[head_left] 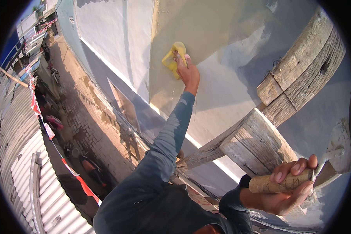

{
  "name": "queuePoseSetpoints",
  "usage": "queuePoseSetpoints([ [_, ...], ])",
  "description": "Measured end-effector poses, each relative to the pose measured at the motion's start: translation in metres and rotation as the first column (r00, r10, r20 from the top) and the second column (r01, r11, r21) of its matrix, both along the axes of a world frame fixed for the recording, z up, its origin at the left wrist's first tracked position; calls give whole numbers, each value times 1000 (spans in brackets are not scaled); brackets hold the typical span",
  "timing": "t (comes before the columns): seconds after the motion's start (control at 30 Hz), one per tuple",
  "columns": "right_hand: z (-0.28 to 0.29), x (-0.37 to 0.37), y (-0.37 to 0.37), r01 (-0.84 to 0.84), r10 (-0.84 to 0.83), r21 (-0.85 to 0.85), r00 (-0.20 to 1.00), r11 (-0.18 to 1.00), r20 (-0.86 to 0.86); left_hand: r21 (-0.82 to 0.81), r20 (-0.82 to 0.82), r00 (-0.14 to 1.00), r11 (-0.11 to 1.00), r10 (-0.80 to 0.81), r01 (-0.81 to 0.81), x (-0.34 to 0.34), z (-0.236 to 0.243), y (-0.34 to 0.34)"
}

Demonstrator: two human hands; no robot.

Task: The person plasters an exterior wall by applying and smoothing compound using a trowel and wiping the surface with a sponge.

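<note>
Up high, head view only — a person works on wooden scaffolding beside a building wall (222,93), with the brick alley (93,128) far below at left of frame.

Left hand (188,72), upper centre: arm at full stretch, fingers curled around a yellow sponge (174,57) and pressing it flat on the wet tan plaster patch (206,31).

Right hand (288,187), lower right: closed tight around a wooden tool handle (279,182); a pale blade (327,158) pokes out past the fist, probably a trowel.

Weathered scaffold beams (257,144) cross at right, lashed with wire (275,62).

Risks, as judged:
- The long reach shifts weight outward — a slip could mean a fall to the alley.
- Neither hand grips the scaffold.
- A dropped sponge or tool would land on the alley, where someone appears to stand.
- Heavy pressure could smear the wet plaster.
</note>
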State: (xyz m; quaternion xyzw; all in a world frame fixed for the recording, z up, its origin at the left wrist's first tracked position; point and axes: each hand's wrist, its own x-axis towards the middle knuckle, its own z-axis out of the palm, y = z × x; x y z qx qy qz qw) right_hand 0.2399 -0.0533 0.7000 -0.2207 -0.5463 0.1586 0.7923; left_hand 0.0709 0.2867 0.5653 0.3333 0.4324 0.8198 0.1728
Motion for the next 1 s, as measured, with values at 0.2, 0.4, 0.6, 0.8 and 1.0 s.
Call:
queuePoseSetpoints([
  [0.2, -4, 10, -7, 1, -2, 26, 1000, 1000, 10, 433, -668, 718, 887, 197, 159, 25, 104, -31],
  [0.4, -8, 14, 4, -100, 78, 207, 990, 973, 115, 345, -501, 803, 925, 323, -157, -36, 14, 29],
  [0.6, -5, 37, 1, 538, -557, 161, 746, 827, 366, -438, 217, 970, 899, 112, -6, -57, -177, 36],
  [0.8, 2, 25, 11, -86, 30, 148, 936, 985, 351, -314, 441, 897, 942, 30, 122, -21, -157, 15],
  [1.0, 7, 22, 0, 44, -85, 137, 947, 990, 308, 452, -543, 834, 871, 98, 192, 21, 54, -33],
])
